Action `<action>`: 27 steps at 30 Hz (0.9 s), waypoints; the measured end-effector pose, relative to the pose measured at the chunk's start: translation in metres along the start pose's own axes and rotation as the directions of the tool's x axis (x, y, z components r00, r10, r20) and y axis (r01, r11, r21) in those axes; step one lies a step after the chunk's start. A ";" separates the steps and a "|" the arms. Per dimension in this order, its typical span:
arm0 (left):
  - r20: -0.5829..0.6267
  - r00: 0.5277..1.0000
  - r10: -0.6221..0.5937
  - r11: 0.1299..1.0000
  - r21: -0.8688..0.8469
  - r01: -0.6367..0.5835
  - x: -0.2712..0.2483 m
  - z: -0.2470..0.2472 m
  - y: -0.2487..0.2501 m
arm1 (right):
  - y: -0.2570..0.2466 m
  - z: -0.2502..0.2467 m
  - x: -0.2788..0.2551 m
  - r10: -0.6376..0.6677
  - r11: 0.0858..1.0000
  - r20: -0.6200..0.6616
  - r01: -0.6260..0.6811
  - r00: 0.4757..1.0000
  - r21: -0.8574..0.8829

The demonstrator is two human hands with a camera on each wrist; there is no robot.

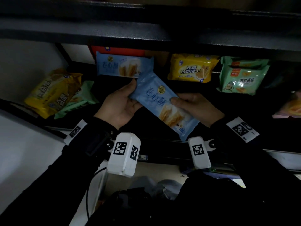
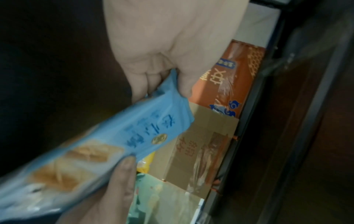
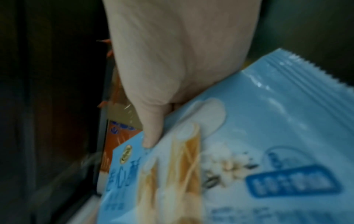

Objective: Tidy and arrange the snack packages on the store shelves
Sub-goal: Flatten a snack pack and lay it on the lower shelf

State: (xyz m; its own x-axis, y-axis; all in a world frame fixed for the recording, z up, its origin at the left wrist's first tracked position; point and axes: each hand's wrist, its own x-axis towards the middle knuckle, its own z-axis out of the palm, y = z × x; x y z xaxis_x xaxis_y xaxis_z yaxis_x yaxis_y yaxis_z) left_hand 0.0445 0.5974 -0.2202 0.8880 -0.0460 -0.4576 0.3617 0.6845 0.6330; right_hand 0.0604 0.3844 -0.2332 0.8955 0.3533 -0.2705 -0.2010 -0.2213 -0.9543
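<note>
The left hand (image 1: 121,106) pinched the upper end of a blue pack (image 1: 164,105), thumb on top, and the right hand (image 1: 193,106) gripped its long edge, thumb pressed on the face; the pack hung tilted between them, in front of the shelf (image 1: 81,32), not yet set down. Behind it a matching blue pack (image 1: 124,66) stood upright, with a yellow pack (image 1: 192,68) and green pack (image 1: 242,77) to the right and a tumbled yellow-green heap (image 1: 55,93) at left. Pushed in crooked, the slippery pack would probably knock its twin flat. Only the left wrist view showed an orange box (image 2: 235,78) and a carton (image 2: 203,136) deeper in.
</note>
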 end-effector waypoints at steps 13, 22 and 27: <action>0.115 0.989 -0.091 0.968 0.242 0.062 -0.006 0.003 -0.039 | 0.013 0.005 0.002 -0.044 0.998 -0.281 0.029 0.959 -0.057; 0.268 0.963 -0.003 0.719 0.670 -0.184 -0.013 -0.007 -0.030 | 0.002 -0.010 -0.006 -0.006 0.984 0.121 -0.016 0.993 0.177; 0.331 0.942 -0.049 0.706 0.679 -0.202 -0.014 -0.011 -0.021 | -0.001 -0.020 -0.008 0.001 0.983 0.224 -0.041 0.974 0.177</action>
State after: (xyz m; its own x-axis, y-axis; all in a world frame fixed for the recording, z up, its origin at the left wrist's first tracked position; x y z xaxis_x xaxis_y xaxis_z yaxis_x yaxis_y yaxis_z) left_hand 0.0211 0.5913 -0.2336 0.9131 -0.3176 -0.2557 0.2690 -0.0020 0.9631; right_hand 0.0618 0.3636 -0.2280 0.7834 0.5482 -0.2928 -0.3047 -0.0718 -0.9497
